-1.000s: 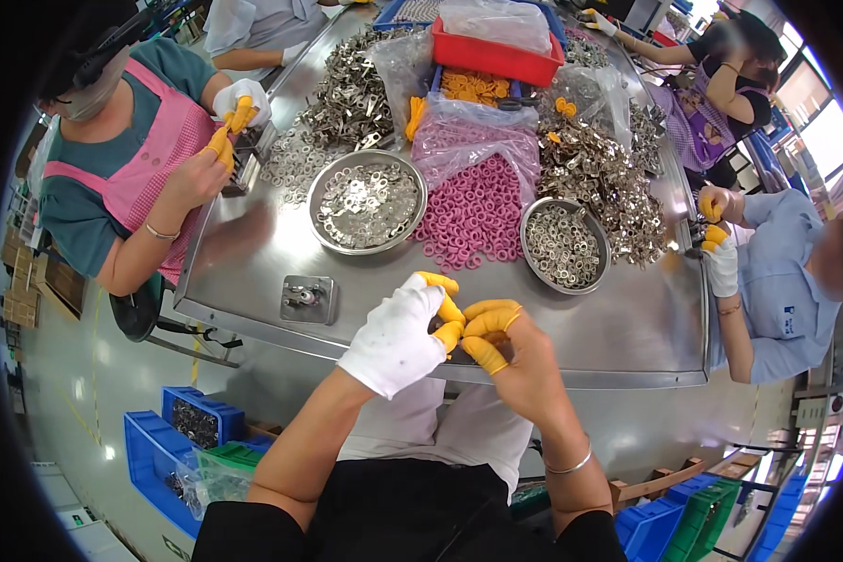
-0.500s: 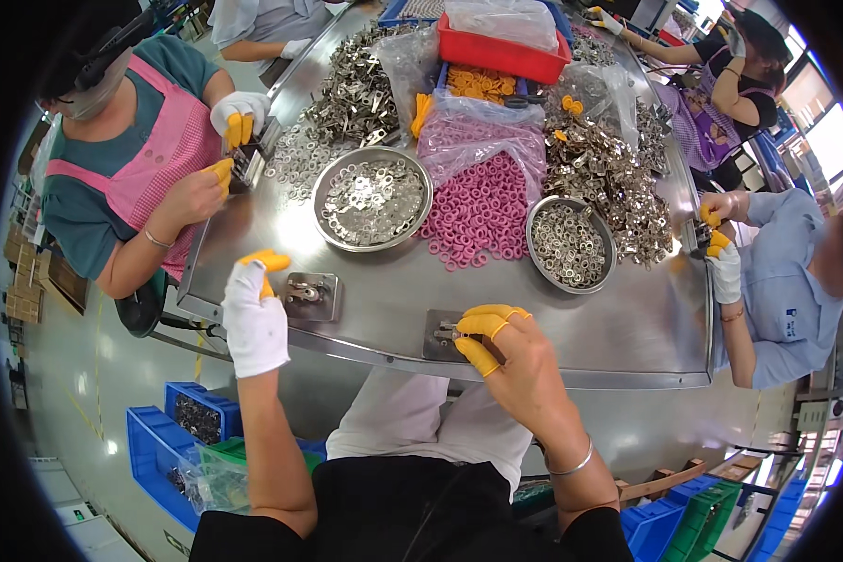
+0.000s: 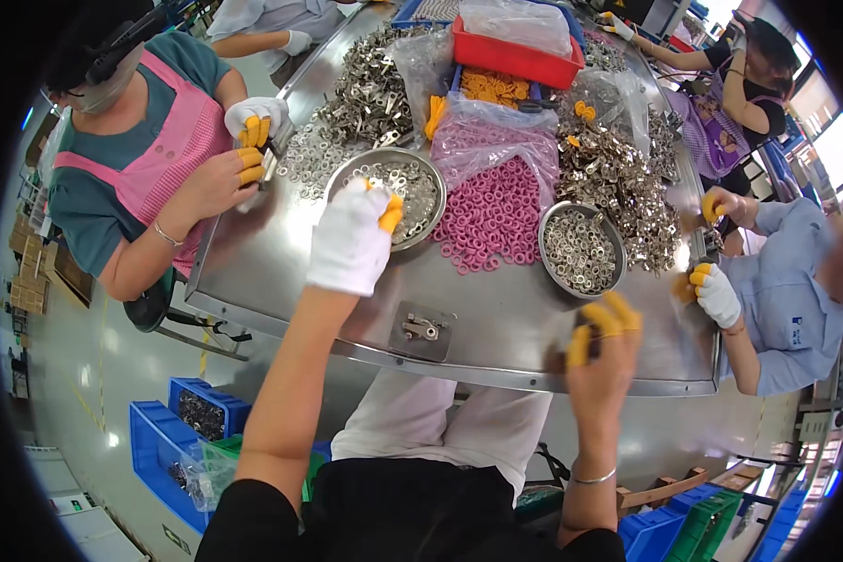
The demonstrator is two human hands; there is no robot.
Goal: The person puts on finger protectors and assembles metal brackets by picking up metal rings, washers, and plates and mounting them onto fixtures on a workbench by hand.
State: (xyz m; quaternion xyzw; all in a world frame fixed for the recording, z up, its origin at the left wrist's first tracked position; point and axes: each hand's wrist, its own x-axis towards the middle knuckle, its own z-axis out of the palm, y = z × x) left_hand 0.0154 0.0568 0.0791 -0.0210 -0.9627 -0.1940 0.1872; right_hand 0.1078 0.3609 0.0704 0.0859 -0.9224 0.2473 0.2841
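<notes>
My left hand (image 3: pixel 351 242), in a white glove with yellow finger covers, reaches over the near left part of a round metal bowl (image 3: pixel 434 180) of small clear and silvery rings. Its fingers curl down among the rings; what they pinch is hidden. Off to the right, above the table's front edge, my right hand (image 3: pixel 607 351) is smeared by motion. Its yellow-covered fingers are bent around a dark block (image 3: pixel 583 339), also blurred. Between my hands, a flat metal block (image 3: pixel 423 331) with a small metal clip-like part on top rests near the front edge.
Pink rings (image 3: pixel 492 211) lie heaped mid-table, partly under a plastic bag. A second bowl (image 3: pixel 581 248) holds metal rings. Piles of metal clips (image 3: pixel 618 192) and a red bin (image 3: pixel 515 54) stand beyond. Co-workers sit at both sides. Blue crates (image 3: pixel 164 459) stand on the floor.
My left hand has moved from the left of the table up to the bowl. My right hand has swung right with a dark block. A metal block with a part now sits mid-front, none at left.
</notes>
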